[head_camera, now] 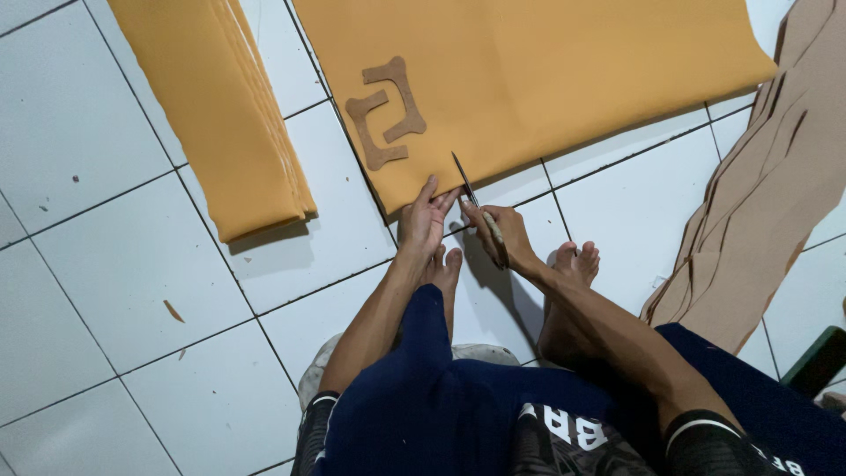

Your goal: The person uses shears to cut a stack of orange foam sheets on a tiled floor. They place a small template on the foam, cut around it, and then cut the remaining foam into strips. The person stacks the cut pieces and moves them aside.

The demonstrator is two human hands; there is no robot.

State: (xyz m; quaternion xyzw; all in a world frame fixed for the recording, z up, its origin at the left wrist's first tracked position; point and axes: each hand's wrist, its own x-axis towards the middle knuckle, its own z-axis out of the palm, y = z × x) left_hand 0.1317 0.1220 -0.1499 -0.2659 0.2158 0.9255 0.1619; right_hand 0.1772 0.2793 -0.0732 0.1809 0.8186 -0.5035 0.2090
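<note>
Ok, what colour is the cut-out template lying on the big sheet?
Brown, a flat template on the mustard-yellow sheet; the head view shows it clearly.

Bare tile (88, 291) left open; folded fabric stack (220, 115), brown sheets (758, 220) flank sides

A pair of scissors (476, 207) lies at a slant in the right hand (498, 234), its thin dark blades pointing up and away onto the near edge of a mustard-yellow fabric sheet (546, 70). The pale handle is wrapped by the fingers. The sheet lies flat on the white tiled floor, broad and smooth, its near edge running diagonally. The left hand (423, 220) presses flat on that edge, just beside the blades.
</note>
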